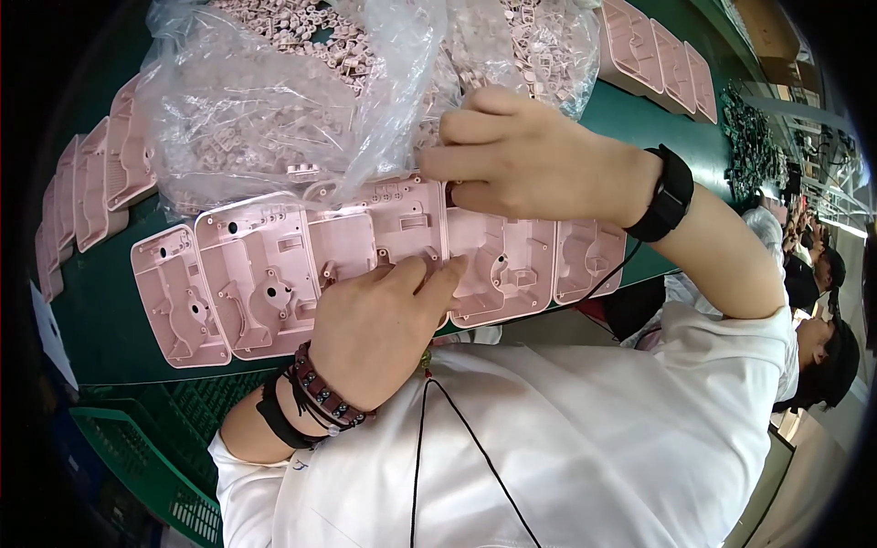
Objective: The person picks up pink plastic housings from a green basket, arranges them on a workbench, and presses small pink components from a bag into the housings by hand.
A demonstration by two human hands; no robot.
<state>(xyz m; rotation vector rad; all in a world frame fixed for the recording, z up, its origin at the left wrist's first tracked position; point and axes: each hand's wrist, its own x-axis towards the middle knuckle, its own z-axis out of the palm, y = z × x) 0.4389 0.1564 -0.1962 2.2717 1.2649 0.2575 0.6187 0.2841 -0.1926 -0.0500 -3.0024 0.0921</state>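
A row of pink plastic shells (258, 274) lies open side up along the near edge of the table, with round holes, posts and ribs inside. My left hand (375, 310) bears down on the middle pink plastic shell (347, 239), its fingers bent into it and the thumb toward the shell on the right. The fingertips are partly hidden. At the far end of that shell is my right hand (516, 151), fingers curled together; whatever they pinch is hidden. Just beyond, clear plastic bags (247, 119) hold many small pink parts (311, 32).
Stacked pink shells (91, 183) stand on the green table (114, 320) at the left, more (658, 55) at the far right. A heap of small dark parts (754, 142) lies farther right. A green crate (151, 457) sits below the table at left. Other people (818, 338) are at right.
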